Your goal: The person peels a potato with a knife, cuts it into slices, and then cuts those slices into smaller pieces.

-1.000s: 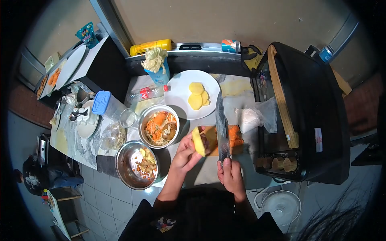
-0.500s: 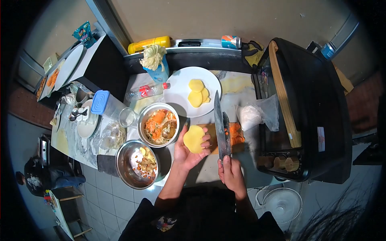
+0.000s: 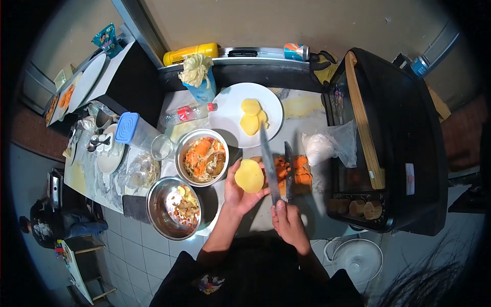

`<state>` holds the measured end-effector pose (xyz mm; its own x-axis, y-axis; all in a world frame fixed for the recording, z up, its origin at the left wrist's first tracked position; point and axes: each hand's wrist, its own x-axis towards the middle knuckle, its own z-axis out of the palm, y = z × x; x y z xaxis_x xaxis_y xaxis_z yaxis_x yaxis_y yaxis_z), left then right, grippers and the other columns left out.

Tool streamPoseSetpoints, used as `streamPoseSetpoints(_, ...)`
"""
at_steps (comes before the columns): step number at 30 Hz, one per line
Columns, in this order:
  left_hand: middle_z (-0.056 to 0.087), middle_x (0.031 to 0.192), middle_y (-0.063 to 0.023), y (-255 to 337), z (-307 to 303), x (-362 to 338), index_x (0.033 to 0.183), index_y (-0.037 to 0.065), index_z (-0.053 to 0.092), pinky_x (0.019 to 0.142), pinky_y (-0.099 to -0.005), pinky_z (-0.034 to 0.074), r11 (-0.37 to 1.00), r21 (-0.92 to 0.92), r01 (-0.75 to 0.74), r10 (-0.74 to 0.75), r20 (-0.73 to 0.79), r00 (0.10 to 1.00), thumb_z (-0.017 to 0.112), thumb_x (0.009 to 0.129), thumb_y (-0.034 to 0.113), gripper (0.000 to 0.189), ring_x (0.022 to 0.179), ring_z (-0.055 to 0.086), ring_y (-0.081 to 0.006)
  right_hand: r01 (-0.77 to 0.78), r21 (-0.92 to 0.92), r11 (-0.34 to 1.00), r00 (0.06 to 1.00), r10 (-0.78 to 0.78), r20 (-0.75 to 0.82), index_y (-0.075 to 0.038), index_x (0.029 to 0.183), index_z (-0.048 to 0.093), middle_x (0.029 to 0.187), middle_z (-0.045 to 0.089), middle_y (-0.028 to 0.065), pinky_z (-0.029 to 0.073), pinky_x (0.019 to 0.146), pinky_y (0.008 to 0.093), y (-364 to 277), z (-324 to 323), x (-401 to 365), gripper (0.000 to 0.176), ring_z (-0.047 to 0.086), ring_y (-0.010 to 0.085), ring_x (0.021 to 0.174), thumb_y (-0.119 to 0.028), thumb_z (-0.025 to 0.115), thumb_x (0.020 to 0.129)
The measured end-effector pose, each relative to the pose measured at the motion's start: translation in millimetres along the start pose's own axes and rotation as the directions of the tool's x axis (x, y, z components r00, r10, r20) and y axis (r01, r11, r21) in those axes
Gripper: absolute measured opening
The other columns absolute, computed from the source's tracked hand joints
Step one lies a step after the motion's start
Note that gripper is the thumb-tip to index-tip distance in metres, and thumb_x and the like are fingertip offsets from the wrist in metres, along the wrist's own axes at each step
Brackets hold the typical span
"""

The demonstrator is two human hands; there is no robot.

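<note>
My left hand [image 3: 239, 197] holds a round yellow slice [image 3: 249, 176], its flat face turned up, just right of a white bowl [image 3: 180, 171] of shredded food. My right hand [image 3: 289, 223] is closed on the handle of a large knife [image 3: 269, 163], whose blade points away from me beside the slice. Under and right of the blade, cut orange pieces [image 3: 303, 178] lie on a board with a second knife [image 3: 289, 169] among them. Beyond my hands, a white plate [image 3: 225, 120] bears several yellow slices [image 3: 249, 124].
Left of my hands are a steel bowl [image 3: 154, 209], a clear cup [image 3: 162, 148], a blue-lidded container [image 3: 128, 128] and a bottle [image 3: 188, 113]. At right sit a plastic bag [image 3: 319, 147] and a black appliance [image 3: 404, 148]. A person [image 3: 51, 222] is at far left.
The large knife has tilted and swung left toward the slice, uncovering more orange pieces and the second knife. The slice has turned slightly in my left hand.
</note>
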<state>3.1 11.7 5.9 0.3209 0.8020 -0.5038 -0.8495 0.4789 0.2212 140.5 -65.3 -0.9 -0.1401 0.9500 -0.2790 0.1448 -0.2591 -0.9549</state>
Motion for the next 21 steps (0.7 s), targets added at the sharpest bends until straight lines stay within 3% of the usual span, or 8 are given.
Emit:
streamPoseSetpoints(2, 0.051, 0.084, -0.0069, -3, -11, 8, 0.099, 0.004, 0.052, 0.065, -0.0332, 0.043, 1.000, 0.024, -0.012, 0.013, -0.007, 1.000, 0.035, 0.090, 0.053, 0.052, 0.071, 0.048, -0.0178, 0.012, -0.028, 1.000, 1.000, -0.012, 0.016, -0.002, 0.072, 0.048, 0.049, 0.044, 0.0061, 0.038, 0.048, 0.0330, 8, 6, 1, 0.040, 0.046, 0.0172, 0.044, -0.027, 0.033, 0.099)
streamPoseSetpoints(4, 0.053, 0.083, -0.0067, -5, -29, 17, 0.099, 0.005, 0.054, 0.063, -0.0330, 0.043, 0.998, 0.049, -0.029, 0.029, -0.015, 0.999, 0.033, 0.091, 0.053, 0.053, 0.069, 0.048, -0.0171, 0.054, 0.028, 0.998, 0.997, -0.056, 0.047, -0.003, 0.074, 0.046, 0.051, 0.036, -0.0025, 0.029, 0.039, 0.0226, 18, 12, 2, 0.041, 0.035, 0.0061, 0.041, -0.032, 0.032, 0.100)
streamPoseSetpoints(7, 0.049, 0.081, -0.0038, 6, -62, 28, 0.106, 0.008, 0.052, 0.058, -0.0310, 0.038, 0.981, 0.191, -0.010, -0.086, 0.487, 0.869, 0.029, 0.093, 0.056, 0.055, 0.070, 0.047, -0.0145, 0.035, 0.012, 0.999, 0.999, -0.036, 0.034, -0.003, 0.074, 0.046, 0.050, 0.037, -0.0012, 0.031, 0.039, 0.0228, 19, 11, 4, 0.043, 0.037, 0.0069, 0.040, -0.033, 0.030, 0.100)
streamPoseSetpoints(8, 0.049, 0.081, -0.0038, 1, -67, 28, 0.106, 0.008, 0.052, 0.058, -0.0310, 0.038, 0.982, 0.189, -0.013, -0.083, 0.490, 0.868, 0.029, 0.093, 0.056, 0.055, 0.070, 0.047, -0.0145, 0.017, 0.002, 1.000, 1.000, -0.017, 0.012, -0.002, 0.074, 0.045, 0.049, 0.038, -0.0007, 0.031, 0.039, 0.0228, 17, 9, 5, 0.044, 0.037, 0.0072, 0.040, -0.034, 0.029, 0.100)
streamPoseSetpoints(10, 0.046, 0.085, -0.0023, -4, -37, 11, 0.108, 0.009, 0.049, 0.059, -0.0304, 0.037, 0.849, 0.479, -0.224, 0.142, 0.202, 0.969, 0.030, 0.093, 0.057, 0.054, 0.070, 0.046, -0.0139, 0.014, 0.006, 1.000, 1.000, -0.014, 0.006, -0.002, 0.073, 0.045, 0.049, 0.038, -0.0001, 0.032, 0.039, 0.0228, 13, 5, 5, 0.045, 0.038, 0.0075, 0.040, -0.034, 0.028, 0.100)
streamPoseSetpoints(14, 0.049, 0.096, -0.0048, -1, -27, -3, 0.117, 0.007, 0.038, 0.072, -0.0291, 0.046, 0.830, 0.474, -0.292, 0.158, 0.303, 0.940, 0.036, 0.098, 0.035, 0.034, 0.080, 0.053, -0.0133, -0.018, 0.061, 0.998, 1.000, 0.018, 0.003, 0.000, 0.074, 0.046, 0.049, 0.039, 0.0008, 0.034, 0.040, 0.0230, 0, 1, 2, 0.047, 0.039, 0.0077, 0.040, -0.034, 0.027, 0.100)
streamPoseSetpoints(18, 0.051, 0.099, -0.0045, 4, -29, -4, 0.117, 0.008, 0.038, 0.073, -0.0257, 0.048, 0.818, 0.468, -0.336, 0.134, 0.414, 0.901, 0.048, 0.095, 0.021, 0.027, 0.084, 0.055, -0.0113, -0.001, 0.087, 0.996, 1.000, 0.001, -0.001, 0.000, 0.075, 0.051, 0.049, 0.041, 0.0020, 0.036, 0.046, 0.0285, -7, 2, -3, 0.042, 0.043, 0.0114, 0.045, -0.027, 0.031, 0.099)
streamPoseSetpoints(21, 0.053, 0.099, -0.0032, 2, -22, -7, 0.114, 0.008, 0.039, 0.069, -0.0216, 0.048, 0.862, 0.370, -0.347, 0.199, 0.383, 0.902, 0.055, 0.091, 0.011, 0.028, 0.083, 0.055, -0.0089, 0.112, 0.021, 0.993, 0.993, -0.112, -0.029, 0.001, 0.077, 0.049, 0.050, 0.041, 0.0008, 0.034, 0.041, 0.0223, -11, 8, -6, 0.044, 0.041, 0.0078, 0.042, -0.029, 0.027, 0.100)
